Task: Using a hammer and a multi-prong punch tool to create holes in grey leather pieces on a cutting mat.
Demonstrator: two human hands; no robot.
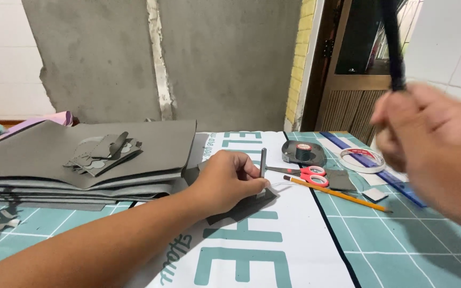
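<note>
Left hand (229, 181) pinching grey strip (263, 161) upright, long axis vertical, mid-table (401, 240). Right hand (433, 144) gripping dark rod (394, 48), tip up.

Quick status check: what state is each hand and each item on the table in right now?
Left hand: pinching a thin grey strip upright over a dark grey cut piece.
Right hand: raised, blurred, gripping a dark rod.
Red-handled scissors: closed, lying flat.
Yellow pencil: lying flat.
Stack of grey foam sheets: flat, scraps on top.
</note>
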